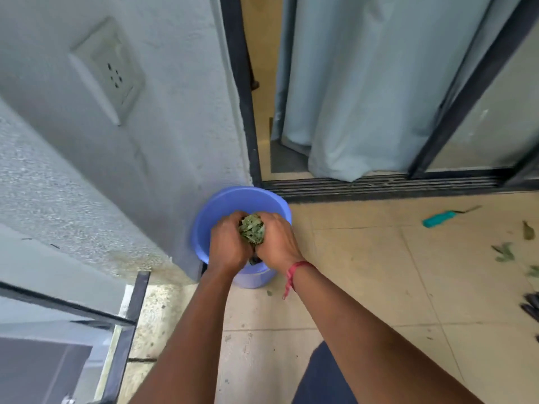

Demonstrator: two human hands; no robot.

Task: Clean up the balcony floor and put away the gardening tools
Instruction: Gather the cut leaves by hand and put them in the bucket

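Your left hand [229,243] and right hand [275,239], fingers curled around a clump of green leaves [252,228], held over a blue bucket [221,205], teal-handled tool [440,218] on the tiled floor [364,272] well apart.

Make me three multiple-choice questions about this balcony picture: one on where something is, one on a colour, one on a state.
1. Where does the blue bucket stand?
A) at the wall corner, beside the door track
B) inside the room, behind the curtain
C) on top of the railing

2. What colour is the handle of the tool lying on the floor tiles?
A) red
B) teal
C) yellow

3. What are the left hand and right hand doing?
A) hanging idle
B) gripping the tool
C) holding a bunch of leaves between them over the bucket

Answers:
1 A: the bucket sits at the foot of the wall corner, next to the track.
2 B: the handle is plainly teal.
3 C: both hands curl round the green leaves above the bucket's opening.
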